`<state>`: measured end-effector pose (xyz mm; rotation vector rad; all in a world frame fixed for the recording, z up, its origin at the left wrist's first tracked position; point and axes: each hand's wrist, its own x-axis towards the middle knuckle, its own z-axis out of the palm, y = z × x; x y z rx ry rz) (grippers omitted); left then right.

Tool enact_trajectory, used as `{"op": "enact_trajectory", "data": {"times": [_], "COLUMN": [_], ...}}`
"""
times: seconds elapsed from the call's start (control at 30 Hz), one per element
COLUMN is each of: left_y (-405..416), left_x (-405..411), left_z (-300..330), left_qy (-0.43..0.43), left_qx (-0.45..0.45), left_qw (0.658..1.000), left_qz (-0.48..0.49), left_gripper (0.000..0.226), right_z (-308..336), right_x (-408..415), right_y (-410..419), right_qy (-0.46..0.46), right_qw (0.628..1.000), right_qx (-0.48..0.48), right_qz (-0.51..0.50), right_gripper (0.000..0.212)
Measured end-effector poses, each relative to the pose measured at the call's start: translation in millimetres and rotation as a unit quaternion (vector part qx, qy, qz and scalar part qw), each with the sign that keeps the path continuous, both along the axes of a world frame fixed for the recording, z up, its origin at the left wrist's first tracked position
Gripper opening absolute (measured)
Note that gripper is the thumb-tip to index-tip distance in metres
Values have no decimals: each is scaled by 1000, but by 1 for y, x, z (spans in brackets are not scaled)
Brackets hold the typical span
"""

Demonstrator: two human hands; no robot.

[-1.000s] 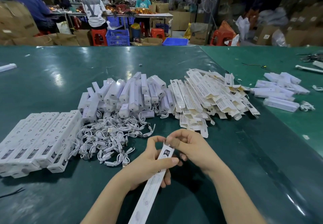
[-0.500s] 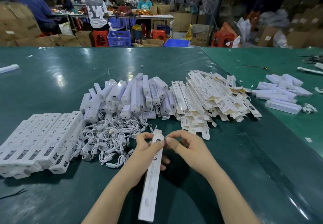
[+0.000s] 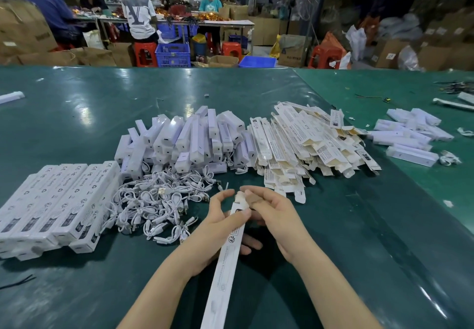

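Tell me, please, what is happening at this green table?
A person is packing. The left hand grips a long, narrow white cardboard box, and the right hand pinches its far end, apparently closing the flap. On the green table behind lie a heap of short white cables, a pile of white plastic bars and flat unfolded cartons; closed boxes lie in a row at the left.

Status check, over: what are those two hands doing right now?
Left hand grips long narrow white cardboard box near its top. Right hand pinches the top end. Tangled white cables lie close on the left.
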<state>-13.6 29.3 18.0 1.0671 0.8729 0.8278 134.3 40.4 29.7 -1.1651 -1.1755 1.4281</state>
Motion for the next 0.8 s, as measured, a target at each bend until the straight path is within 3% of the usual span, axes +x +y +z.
{"op": "enact_trajectory", "data": {"times": [0.2, 0.3, 0.37, 0.47, 0.6, 0.8], "left_y": [2, 3, 4, 5, 7, 8], "left_x": [-2, -4, -5, -6, -6, -3], "left_z": [-5, -6, -7, -9, -12, -16], "left_qy": [16, 16, 19, 26, 40, 23], "left_qx": [14, 26, 31, 31, 31, 29], "left_qw": [1000, 999, 999, 999, 999, 999], "left_qz": [12, 15, 14, 12, 15, 25], "left_gripper": [96, 96, 95, 97, 103, 101], "right_z": [-1, -1, -3, -4, -2, -6], "right_x": [2, 3, 3, 0, -1, -1], "right_y": [0, 2, 3, 1, -1, -4], "right_qy": [-9, 28, 38, -34, -63, -120], "right_qw": [1000, 999, 999, 999, 996, 985], "right_qx": [-2, -1, -12, -1, 7, 99], "right_qz": [25, 31, 33, 41, 59, 74], "right_gripper": [14, 31, 31, 18, 32, 11]}}
